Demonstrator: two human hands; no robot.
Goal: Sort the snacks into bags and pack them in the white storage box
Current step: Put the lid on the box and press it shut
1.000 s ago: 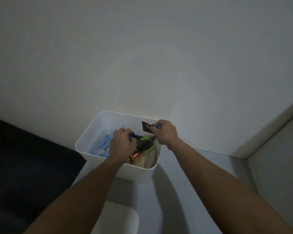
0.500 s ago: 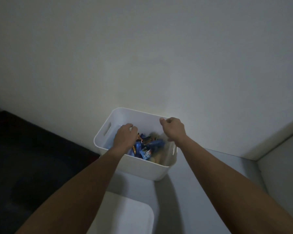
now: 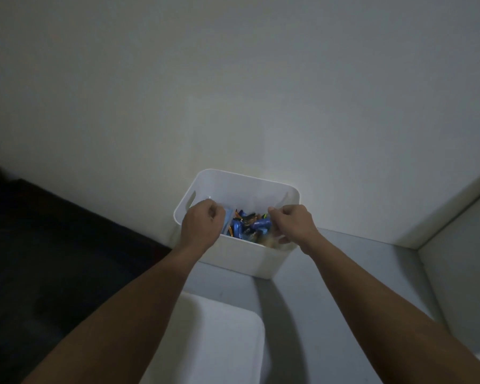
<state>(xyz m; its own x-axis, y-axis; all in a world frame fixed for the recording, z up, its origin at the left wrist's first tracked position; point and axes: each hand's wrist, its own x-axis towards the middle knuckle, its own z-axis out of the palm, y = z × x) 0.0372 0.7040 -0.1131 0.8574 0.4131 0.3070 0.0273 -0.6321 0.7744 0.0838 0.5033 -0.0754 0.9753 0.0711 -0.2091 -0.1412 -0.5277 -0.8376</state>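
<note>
Grey surface (image 3: 349, 261) against pale wall (image 3: 233, 79) (dim light), white storage box (image 3: 241, 259)

The storage box (image 3: 241, 256) stands on the table (image 3: 344, 273) against the wall (image 3: 233, 92), snacks (image 3: 247, 225) inside, a lid (image 3: 211, 342) lying before it.

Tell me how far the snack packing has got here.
Done: wrapped snacks already sit inside the white storage box. In hand: the left hand and right hand, fingers curled, work over the box; what they grip is unclear. Left: possibly the white lid-like piece lying nearer.
</note>
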